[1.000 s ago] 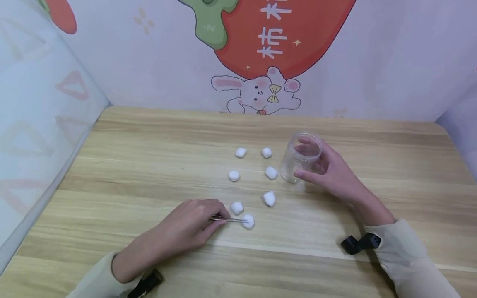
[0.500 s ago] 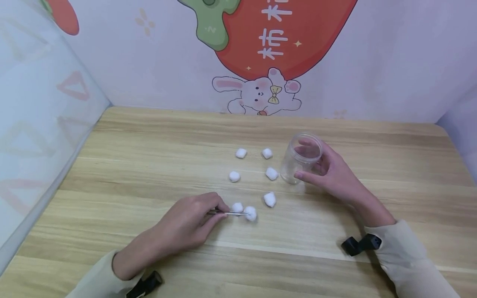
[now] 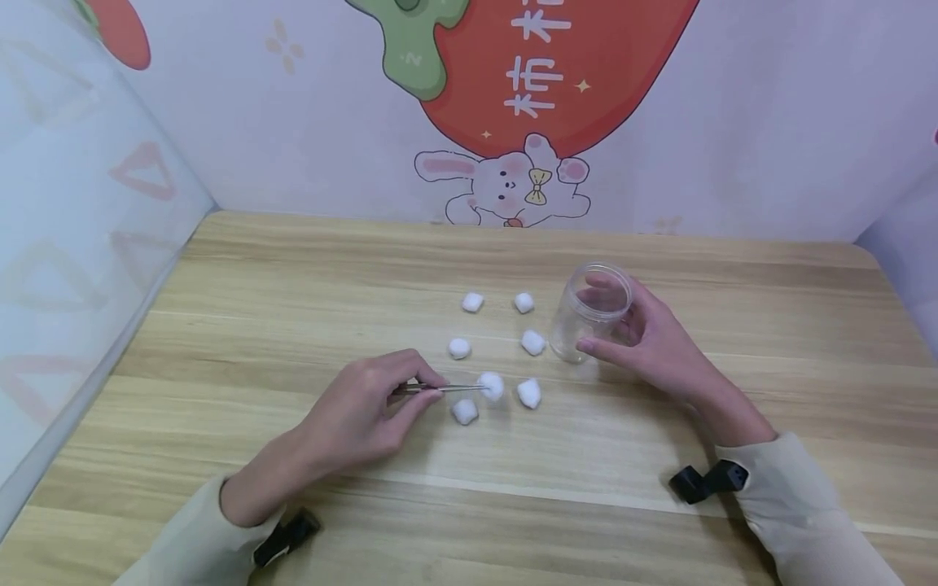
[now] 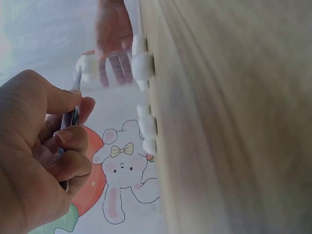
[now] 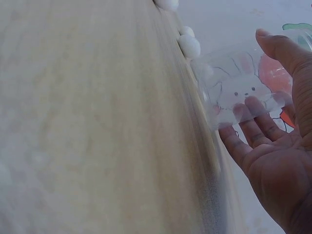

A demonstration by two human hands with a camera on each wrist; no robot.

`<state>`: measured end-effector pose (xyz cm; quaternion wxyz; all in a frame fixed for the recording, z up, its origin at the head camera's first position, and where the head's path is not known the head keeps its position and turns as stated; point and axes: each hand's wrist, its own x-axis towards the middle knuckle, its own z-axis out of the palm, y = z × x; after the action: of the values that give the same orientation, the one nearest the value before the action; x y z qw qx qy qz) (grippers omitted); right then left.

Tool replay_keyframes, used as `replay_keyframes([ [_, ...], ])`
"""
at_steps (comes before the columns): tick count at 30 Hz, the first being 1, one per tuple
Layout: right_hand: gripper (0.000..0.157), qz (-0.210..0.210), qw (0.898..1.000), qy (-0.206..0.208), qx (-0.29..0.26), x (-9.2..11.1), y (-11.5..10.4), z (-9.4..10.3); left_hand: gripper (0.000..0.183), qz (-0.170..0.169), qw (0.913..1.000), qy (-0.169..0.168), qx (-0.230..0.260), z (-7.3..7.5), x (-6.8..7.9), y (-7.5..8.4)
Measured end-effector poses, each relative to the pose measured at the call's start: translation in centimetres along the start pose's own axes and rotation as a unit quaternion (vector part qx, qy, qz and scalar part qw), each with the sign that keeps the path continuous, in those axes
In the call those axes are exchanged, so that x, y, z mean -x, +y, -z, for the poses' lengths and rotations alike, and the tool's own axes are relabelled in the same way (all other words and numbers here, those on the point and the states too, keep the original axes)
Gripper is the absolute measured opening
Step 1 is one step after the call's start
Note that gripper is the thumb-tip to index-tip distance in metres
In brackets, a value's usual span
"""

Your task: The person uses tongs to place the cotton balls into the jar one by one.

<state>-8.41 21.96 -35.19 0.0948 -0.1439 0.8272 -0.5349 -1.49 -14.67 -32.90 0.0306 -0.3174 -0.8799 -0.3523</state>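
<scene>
My left grip [image 3: 370,407] pinches tweezers [image 3: 456,388] clamping a cotton ball [image 3: 490,385]; my right grip [image 3: 655,350] clasps a jar [image 3: 573,322]. Slack tweezers could drop the ball.

"What's behind the light-brown wood-grain tabletop [image 3: 315,285]?"
"A pale lilac wall [image 3: 769,106] printed with a big red fruit [image 3: 615,73] above an outlined white rabbit [image 3: 489,183]."
"And left?"
"A whitish side wall [image 3: 51,171] with faded triangles [image 3: 165,172]."

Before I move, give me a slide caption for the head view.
Left hand pinches tweezers gripping a cotton ball; right hand holds an open clear jar.
</scene>
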Motion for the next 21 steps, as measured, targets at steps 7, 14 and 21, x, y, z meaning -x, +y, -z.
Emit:
replay_keyframes([
  [7,0.078,-0.014,1.0,-0.001,-0.002,0.0,-0.3,0.2,0.007,0.001,0.9999,0.014,0.009,0.3,-1.0,0.0],
  [14,0.076,-0.003,1.0,0.002,-0.01,0.2,-0.3,0.2,0.009,0.011,0.9991,0.023,0.034,0.4,-2.7,-0.6],
  [21,0.076,-0.008,1.0,0.005,-0.015,0.2,0.0,0.1,0.008,0.01,0.9984,0.041,0.037,0.7,-4.1,-1.2],
])
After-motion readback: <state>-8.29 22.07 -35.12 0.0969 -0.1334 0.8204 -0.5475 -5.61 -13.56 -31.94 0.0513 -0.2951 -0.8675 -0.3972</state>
